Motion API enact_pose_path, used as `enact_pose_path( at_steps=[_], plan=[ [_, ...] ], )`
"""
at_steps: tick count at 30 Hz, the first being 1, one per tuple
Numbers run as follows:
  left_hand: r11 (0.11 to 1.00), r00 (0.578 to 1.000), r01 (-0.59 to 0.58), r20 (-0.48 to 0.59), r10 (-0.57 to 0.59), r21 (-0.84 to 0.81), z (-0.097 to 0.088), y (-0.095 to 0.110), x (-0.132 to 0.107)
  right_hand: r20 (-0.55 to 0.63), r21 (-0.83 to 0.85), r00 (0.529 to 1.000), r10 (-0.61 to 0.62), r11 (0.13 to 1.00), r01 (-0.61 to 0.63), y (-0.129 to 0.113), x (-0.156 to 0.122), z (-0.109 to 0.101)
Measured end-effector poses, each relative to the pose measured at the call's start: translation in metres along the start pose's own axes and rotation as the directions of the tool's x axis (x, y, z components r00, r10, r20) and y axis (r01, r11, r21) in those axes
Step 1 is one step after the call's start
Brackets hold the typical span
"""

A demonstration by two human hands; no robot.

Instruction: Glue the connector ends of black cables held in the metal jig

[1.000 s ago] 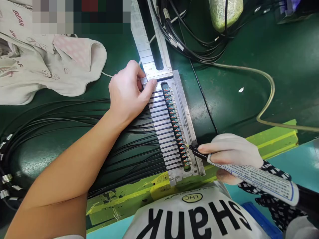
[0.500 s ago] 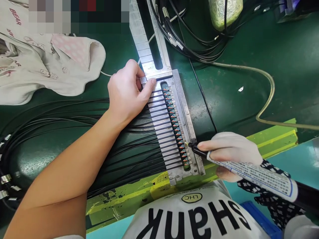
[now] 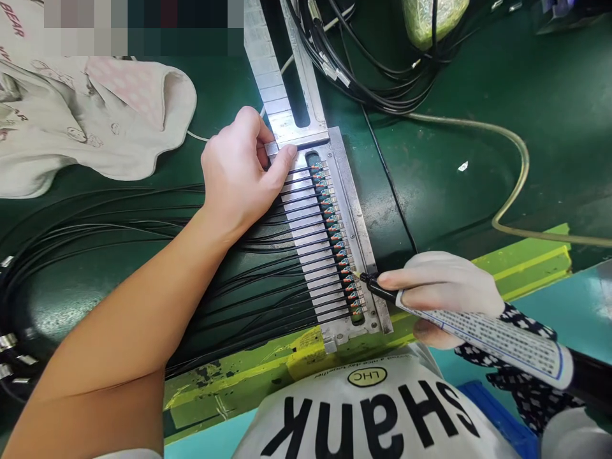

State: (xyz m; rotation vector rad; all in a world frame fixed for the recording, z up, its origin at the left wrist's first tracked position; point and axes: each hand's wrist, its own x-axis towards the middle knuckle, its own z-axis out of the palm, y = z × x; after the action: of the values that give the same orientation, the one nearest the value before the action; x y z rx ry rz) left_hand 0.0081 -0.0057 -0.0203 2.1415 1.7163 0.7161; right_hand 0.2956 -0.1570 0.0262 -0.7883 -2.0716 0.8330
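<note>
Nearest: a white printed fabric (image 3: 363,414) lies below my hands, with large black letters reading SHARK upside down to me; a patterned black-and-white sleeve (image 3: 521,376) covers my right forearm.
Right hand: my right hand (image 3: 444,293) wears a thin white glove, and its fingers are pinched around a black marker pen (image 3: 377,287), whose pale tip sits just over the connectors. A printed paper strip (image 3: 482,341) lies along the hand; its small text is too fine to read.
Left hand: my bare left hand (image 3: 236,172) is curled, its fingertips on a steel crossbar (image 3: 272,148) at the head of the jig. The hand hides the bar's left end.
Jig: a slotted aluminium jig (image 3: 356,210) lies on a green mat (image 3: 549,95), between my hands.
Connectors: a tight row of small connectors (image 3: 332,229) sits in the jig, showing coloured wires; the pen and glare obscure some detail.
Cables: smooth black cables (image 3: 143,223) fan left from the jig, partly under my forearm.
Far: a coiled black cable bundle (image 3: 363,76) and a cloudy amber tube (image 3: 507,185) lie on the mat; a bear-print cloth (image 3: 62,121) sits upper left, beside a pixelated patch (image 3: 138,25).
</note>
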Motion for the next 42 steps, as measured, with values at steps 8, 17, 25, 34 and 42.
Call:
enact_pose_path(
  at_steps=[8, 17, 25, 34, 42],
  plan=[
    [1.000, 1.000, -0.010, -0.018, 0.010, -0.005, 0.0006, -0.0005, 0.0004, -0.001, 0.012, 1.000, -0.005, 1.000, 0.005, 0.0009, -0.0063, 0.0000],
    [0.999, 0.998, -0.046, -0.040, 0.047, 0.025, 0.0023, -0.0013, 0.0002, -0.003, 0.008, 1.000, -0.007, 1.000, 0.007, -0.0008, -0.0031, -0.0011],
    [0.999, 0.998, -0.040, -0.040, 0.041, 0.019, 0.0026, -0.0016, 0.0008, 0.011, 0.010, 1.000, 0.003, 1.000, -0.003, 0.0003, -0.0007, -0.0019],
    [0.998, 0.997, -0.058, -0.046, 0.059, 0.013, 0.0033, -0.0032, 0.0009, -0.003, -0.006, 1.000, 0.002, 1.000, -0.002, 0.0006, -0.0023, -0.0006],
    [0.998, 0.998, -0.045, -0.039, 0.046, 0.034, 0.0030, -0.0013, 0.0012, -0.027, -0.055, 0.999, -0.047, 0.997, 0.046, -0.0043, -0.0037, -0.0030]
  ],
)
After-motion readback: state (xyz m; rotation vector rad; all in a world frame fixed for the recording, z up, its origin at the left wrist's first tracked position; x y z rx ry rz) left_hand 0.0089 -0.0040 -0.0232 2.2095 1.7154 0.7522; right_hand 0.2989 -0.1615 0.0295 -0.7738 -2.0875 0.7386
